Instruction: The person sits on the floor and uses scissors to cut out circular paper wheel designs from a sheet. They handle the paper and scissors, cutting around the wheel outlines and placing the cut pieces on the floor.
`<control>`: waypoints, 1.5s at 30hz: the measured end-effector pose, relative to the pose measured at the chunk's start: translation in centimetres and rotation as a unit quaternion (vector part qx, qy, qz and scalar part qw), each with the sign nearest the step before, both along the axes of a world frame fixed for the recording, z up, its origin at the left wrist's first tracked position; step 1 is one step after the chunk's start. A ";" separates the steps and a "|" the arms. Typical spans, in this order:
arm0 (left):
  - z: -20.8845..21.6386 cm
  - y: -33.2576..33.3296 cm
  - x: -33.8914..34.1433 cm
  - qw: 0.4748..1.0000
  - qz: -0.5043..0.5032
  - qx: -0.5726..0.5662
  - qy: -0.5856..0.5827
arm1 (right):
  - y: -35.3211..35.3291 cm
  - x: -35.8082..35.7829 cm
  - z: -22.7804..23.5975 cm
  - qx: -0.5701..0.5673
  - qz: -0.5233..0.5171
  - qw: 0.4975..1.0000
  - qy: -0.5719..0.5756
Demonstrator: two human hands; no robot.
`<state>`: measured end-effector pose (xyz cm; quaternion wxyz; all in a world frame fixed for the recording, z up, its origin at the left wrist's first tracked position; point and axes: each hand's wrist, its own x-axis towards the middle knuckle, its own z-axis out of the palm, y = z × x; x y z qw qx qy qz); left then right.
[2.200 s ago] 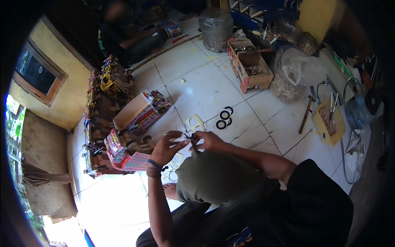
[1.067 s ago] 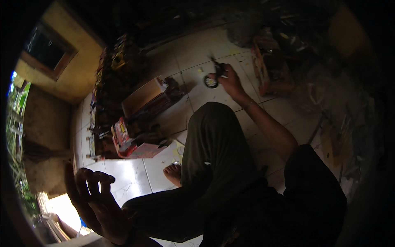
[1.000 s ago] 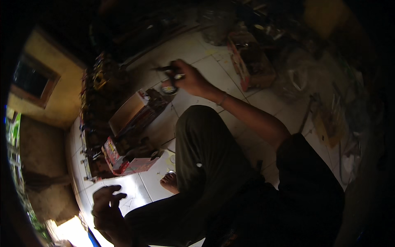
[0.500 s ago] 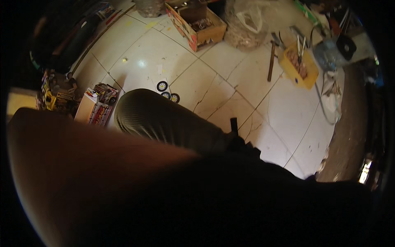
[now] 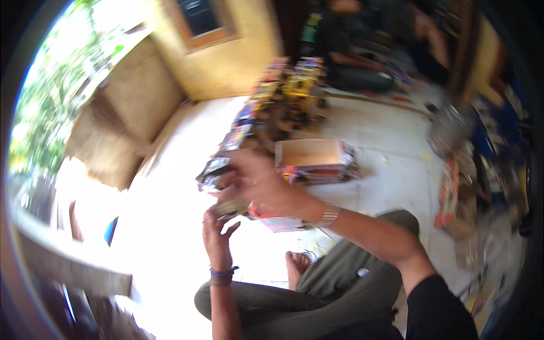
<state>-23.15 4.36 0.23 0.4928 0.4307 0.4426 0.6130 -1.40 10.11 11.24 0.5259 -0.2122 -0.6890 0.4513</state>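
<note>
Two bare hands are raised close together over a white tiled floor, with a small blurred object caught between them. The object is seen just under the fingers of the right hand and just above the fingertips of the left hand. The left hand is held upright with its thumb parted from its fingers; the right is smeared by motion, and whether it is spread or pinching cannot be told. A banded bracelet is worn on the right wrist, a dark blue one on the left. Beyond the hands, a row of colourful toy trucks is lined up toward a yellow wall, and an open-topped toy truck is parked beside it. A bare foot is tucked below. A seated co-worker is glimpsed in the shade at the back.
</note>
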 end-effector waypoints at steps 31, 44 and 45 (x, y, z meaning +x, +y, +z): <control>6.7 -4.4 7.3 0.993 -0.069 0.011 -0.094 | -7.3 5.1 -4.8 -0.122 -0.036 0.989 -0.070; 7.6 -5.3 6.1 0.995 0.016 0.071 -0.074 | -7.2 4.9 -2.0 -0.132 -0.020 0.943 -0.303; 7.7 -5.3 6.1 0.995 0.019 0.075 -0.065 | -7.3 4.9 -2.4 -0.100 -0.016 0.957 -0.273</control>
